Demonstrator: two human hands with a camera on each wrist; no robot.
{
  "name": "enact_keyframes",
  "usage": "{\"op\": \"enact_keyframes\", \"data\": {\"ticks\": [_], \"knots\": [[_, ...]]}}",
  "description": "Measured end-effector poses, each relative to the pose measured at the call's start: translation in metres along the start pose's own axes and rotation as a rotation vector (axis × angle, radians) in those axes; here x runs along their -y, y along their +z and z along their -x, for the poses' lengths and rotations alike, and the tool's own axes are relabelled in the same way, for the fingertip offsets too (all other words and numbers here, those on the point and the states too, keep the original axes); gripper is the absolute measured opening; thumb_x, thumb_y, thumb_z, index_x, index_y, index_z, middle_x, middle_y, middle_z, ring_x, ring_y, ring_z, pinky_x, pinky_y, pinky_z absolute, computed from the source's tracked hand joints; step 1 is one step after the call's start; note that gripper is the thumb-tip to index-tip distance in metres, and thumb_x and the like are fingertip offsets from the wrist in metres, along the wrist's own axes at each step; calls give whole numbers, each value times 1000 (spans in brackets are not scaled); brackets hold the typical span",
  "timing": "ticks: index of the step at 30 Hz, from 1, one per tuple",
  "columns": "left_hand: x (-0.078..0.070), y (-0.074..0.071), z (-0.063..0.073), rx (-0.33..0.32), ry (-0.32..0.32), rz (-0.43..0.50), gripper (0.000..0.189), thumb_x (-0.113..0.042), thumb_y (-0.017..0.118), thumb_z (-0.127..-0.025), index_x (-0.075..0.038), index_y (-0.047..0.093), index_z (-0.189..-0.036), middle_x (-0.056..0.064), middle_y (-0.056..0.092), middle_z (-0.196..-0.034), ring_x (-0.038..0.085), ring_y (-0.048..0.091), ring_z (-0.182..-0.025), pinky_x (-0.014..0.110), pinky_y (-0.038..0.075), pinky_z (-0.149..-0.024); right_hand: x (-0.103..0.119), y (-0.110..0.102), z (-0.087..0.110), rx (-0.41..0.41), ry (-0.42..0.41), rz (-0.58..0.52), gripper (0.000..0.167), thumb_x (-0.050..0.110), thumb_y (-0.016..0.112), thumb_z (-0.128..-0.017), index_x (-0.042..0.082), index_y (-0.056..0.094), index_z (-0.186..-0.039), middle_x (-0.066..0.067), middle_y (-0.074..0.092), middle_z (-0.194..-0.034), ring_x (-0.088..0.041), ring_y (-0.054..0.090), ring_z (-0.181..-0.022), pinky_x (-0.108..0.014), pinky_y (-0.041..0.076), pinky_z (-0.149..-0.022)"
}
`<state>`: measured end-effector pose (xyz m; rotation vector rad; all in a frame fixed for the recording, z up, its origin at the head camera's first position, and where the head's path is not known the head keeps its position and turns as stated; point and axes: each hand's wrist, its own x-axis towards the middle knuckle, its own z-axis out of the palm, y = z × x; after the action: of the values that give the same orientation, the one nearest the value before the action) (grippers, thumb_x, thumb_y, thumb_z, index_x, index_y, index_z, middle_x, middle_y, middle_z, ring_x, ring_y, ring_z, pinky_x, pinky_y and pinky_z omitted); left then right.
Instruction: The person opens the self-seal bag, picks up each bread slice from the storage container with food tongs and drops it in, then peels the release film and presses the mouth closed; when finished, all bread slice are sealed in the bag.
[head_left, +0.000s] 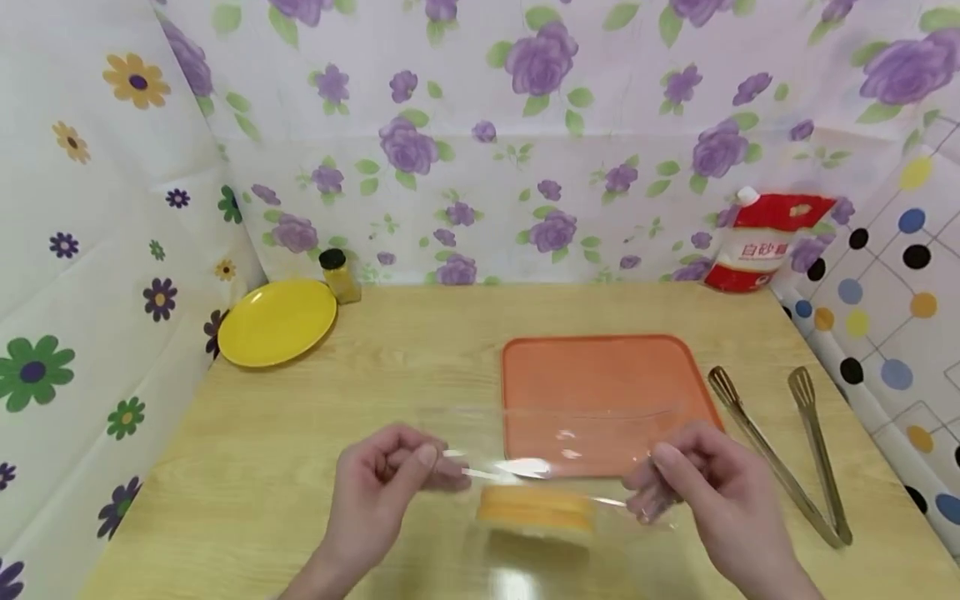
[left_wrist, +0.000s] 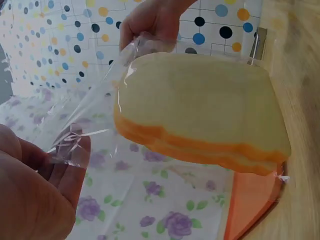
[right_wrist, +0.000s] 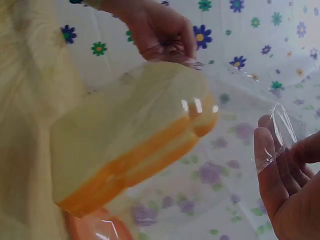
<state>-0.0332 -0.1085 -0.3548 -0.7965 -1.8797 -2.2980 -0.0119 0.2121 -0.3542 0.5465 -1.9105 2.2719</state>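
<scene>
Two stacked toast slices (head_left: 536, 510), pale on the face with orange crusts, sit behind or inside a clear plastic bag (head_left: 465, 425). They hang just above the table and look blurred in the head view. My left hand (head_left: 390, 479) pinches the bag's left side between thumb and fingers. On the opposite side, my right hand (head_left: 701, 483) pinches the plastic in the same way. The plastic is stretched between both hands, and its far edge overlaps an orange tray (head_left: 600, 375). In the left wrist view, the toast's broad pale face (left_wrist: 200, 100) shows through the film.
Metal tongs (head_left: 821, 450) lie right of the tray. A red and white pouch (head_left: 757, 246) stands at the back right. At the back left, a yellow plate (head_left: 277, 321) is beside a small black-capped jar (head_left: 340, 277). Patterned cloths (head_left: 480, 167) enclose the table (head_left: 300, 450).
</scene>
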Motion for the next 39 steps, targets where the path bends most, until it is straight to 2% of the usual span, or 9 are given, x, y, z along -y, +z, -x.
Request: {"op": "enact_keyframes", "data": {"ticks": [3,5,10,16,22,30,36,37,39], "knots": [[2,1,0,-26,-94,30,14,10,48,-100,21,55,-95,17,73,-83,26,74,-78,48,59,-72,-8,-1,0,4,62,-78,25,-13,36,-103,-6,58,-91,-17,72,-81,-23,70,-65,-36,59,-56],[5,3,1,-25,-119,55,15,10,47,-99,23,51,-94,15,74,-83,25,74,-79,48,59,-74,-13,0,-1,-23,84,-101,28,-10,36,-105,-5,58,-89,-16,71,-78,-22,69,-64,-35,59,-56],[8,8,2,-43,-154,89,17,10,45,-98,24,48,-89,8,74,-81,23,74,-74,46,60,-73,-19,4,0,-97,68,-33,28,-8,40,-105,-5,55,-82,-13,66,-68,-20,64,-56,-32,56,-49],[10,11,5,-69,-127,74,19,7,49,-100,22,53,-90,9,74,-79,22,74,-72,47,60,-67,-20,7,-2,-125,35,-3,27,-9,42,-103,-7,55,-79,-14,63,-64,-20,62,-52,-32,53,-45],[12,10,5,-108,-145,76,21,2,52,-102,21,55,-92,9,75,-84,26,74,-74,47,60,-69,-16,8,-1,-191,99,55,27,-2,46,-105,-5,57,-81,-14,66,-69,-20,65,-58,-32,56,-51],[18,9,4,-76,-165,104,25,0,49,-104,23,52,-94,9,75,-87,23,74,-80,46,60,-74,-15,9,-2,-242,180,65,30,2,49,-105,-4,52,-75,-13,64,-71,-20,63,-62,-31,52,-50],[19,11,3,-125,-189,90,22,-3,51,-104,15,61,-97,12,75,-86,26,74,-79,46,60,-75,-15,12,-5,-343,165,207,21,1,58,-101,-7,58,-81,-14,66,-72,-21,63,-62,-29,53,-50],[19,11,3,-130,-189,84,21,-3,51,-104,14,62,-100,13,75,-86,26,74,-80,46,60,-76,-14,14,-5,-373,145,264,17,0,60,-99,-7,59,-84,-12,67,-75,-19,63,-63,-27,53,-52],[19,12,3,-134,-189,68,22,-4,51,-104,15,63,-104,14,75,-87,27,74,-80,46,59,-77,-13,17,-6,-418,41,399,7,-4,62,-96,-9,60,-90,-9,69,-86,-15,64,-71,-21,54,-58]]}}
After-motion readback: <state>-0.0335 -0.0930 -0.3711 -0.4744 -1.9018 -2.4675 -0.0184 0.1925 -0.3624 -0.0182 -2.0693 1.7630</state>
